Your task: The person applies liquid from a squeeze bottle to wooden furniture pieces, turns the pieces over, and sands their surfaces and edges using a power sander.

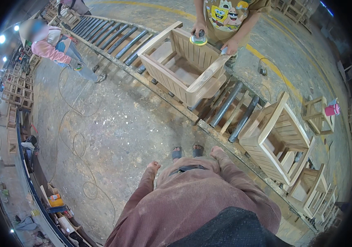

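Observation:
My left hand hangs beside my body above the floor, fingers curled in, with nothing seen in it. On the other side my right hand is also curled closed, near the edge of the roller conveyor, and I see nothing in it. Ahead on the rollers stands a slatted wooden armchair frame. Across from me, a person in a printed shirt presses a round power sander to its top edge, the other hand on its arm. A second wooden frame sits on the conveyor to my right.
More frames line the conveyor at the lower right. A wooden stool and a pink bucket stand behind it. Cable loops lie on the floor at left. Another person in pink stands at far left.

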`<control>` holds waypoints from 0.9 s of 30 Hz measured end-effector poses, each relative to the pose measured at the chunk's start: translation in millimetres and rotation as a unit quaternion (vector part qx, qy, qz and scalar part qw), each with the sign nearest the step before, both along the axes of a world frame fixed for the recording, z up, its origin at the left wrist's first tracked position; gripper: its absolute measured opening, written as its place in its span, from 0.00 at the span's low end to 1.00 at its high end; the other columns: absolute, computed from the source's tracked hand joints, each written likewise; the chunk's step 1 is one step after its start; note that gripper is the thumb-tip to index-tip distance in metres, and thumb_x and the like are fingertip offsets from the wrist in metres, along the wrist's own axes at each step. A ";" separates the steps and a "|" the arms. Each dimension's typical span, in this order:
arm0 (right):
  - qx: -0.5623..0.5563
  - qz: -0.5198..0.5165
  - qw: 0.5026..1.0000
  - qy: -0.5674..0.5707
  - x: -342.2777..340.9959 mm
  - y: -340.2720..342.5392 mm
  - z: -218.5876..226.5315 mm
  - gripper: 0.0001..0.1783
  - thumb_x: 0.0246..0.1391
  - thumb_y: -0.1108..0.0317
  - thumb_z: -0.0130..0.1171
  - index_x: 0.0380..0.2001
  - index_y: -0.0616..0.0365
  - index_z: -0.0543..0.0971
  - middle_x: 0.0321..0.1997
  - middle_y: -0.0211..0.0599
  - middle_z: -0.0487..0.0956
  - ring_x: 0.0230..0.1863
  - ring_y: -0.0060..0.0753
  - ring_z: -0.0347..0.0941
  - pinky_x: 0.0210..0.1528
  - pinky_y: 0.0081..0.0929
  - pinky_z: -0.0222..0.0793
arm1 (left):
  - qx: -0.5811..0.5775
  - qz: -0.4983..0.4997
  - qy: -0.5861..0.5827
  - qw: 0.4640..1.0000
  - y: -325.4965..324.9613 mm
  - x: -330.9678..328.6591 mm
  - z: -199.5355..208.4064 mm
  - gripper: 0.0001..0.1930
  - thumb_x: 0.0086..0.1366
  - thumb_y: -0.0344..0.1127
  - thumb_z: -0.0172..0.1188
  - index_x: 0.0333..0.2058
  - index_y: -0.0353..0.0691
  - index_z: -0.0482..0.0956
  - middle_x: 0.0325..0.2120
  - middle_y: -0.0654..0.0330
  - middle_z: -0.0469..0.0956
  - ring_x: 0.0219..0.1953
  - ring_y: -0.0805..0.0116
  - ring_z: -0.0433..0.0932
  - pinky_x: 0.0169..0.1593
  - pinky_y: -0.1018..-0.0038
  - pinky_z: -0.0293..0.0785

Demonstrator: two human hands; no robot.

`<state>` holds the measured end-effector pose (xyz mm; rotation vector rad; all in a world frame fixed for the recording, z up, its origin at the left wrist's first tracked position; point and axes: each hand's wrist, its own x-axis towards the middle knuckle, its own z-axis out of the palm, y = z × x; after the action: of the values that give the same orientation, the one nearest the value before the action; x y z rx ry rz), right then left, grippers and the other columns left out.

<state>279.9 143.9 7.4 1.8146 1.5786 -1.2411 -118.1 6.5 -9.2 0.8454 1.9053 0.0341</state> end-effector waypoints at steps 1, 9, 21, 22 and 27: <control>0.005 0.001 1.000 0.002 0.2 0.0 0.6 0.17 0.40 0.59 0.60 0.35 0.52 0.77 0.43 0.40 0.75 0.47 0.40 0.70 0.48 0.33 0.66 | 0.009 -0.005 -0.001 1.000 1.8 1.4 1.5 0.22 0.47 0.45 0.63 0.39 0.39 0.74 0.35 0.53 0.77 0.40 0.57 0.75 0.44 0.68 0.70; -0.001 -0.017 1.000 0.009 4.0 -3.4 -1.3 0.18 0.39 0.58 0.60 0.36 0.52 0.77 0.43 0.40 0.75 0.47 0.41 0.70 0.48 0.33 0.66 | 0.006 0.012 -0.003 1.000 -0.9 1.5 2.9 0.21 0.48 0.43 0.64 0.39 0.38 0.74 0.35 0.52 0.77 0.38 0.59 0.76 0.43 0.69 0.71; -0.005 -0.023 1.000 -0.008 7.9 -3.6 -18.0 0.18 0.37 0.57 0.61 0.35 0.50 0.78 0.41 0.39 0.76 0.45 0.40 0.71 0.47 0.33 0.67 | 0.012 -0.004 0.001 1.000 1.1 -0.7 -3.5 0.22 0.47 0.44 0.63 0.39 0.39 0.74 0.34 0.53 0.77 0.39 0.59 0.76 0.43 0.69 0.70; -0.005 -0.021 1.000 -0.012 7.6 -2.6 -18.5 0.18 0.37 0.58 0.61 0.35 0.50 0.78 0.41 0.39 0.76 0.45 0.40 0.71 0.47 0.33 0.67 | 0.009 -0.008 0.001 1.000 2.5 0.4 -2.6 0.22 0.47 0.44 0.63 0.39 0.39 0.74 0.34 0.53 0.77 0.39 0.59 0.76 0.43 0.69 0.70; -0.003 -0.019 1.000 -0.012 4.0 0.9 -7.8 0.16 0.37 0.60 0.60 0.34 0.49 0.78 0.41 0.40 0.76 0.45 0.40 0.71 0.47 0.33 0.67 | 0.010 -0.011 -0.004 1.000 2.3 0.7 -0.4 0.21 0.47 0.44 0.63 0.38 0.38 0.74 0.34 0.53 0.77 0.38 0.59 0.76 0.43 0.69 0.70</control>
<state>283.9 144.8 -0.5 1.8571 1.5312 -1.2346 -117.4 8.8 -9.6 0.8780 1.8918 0.0427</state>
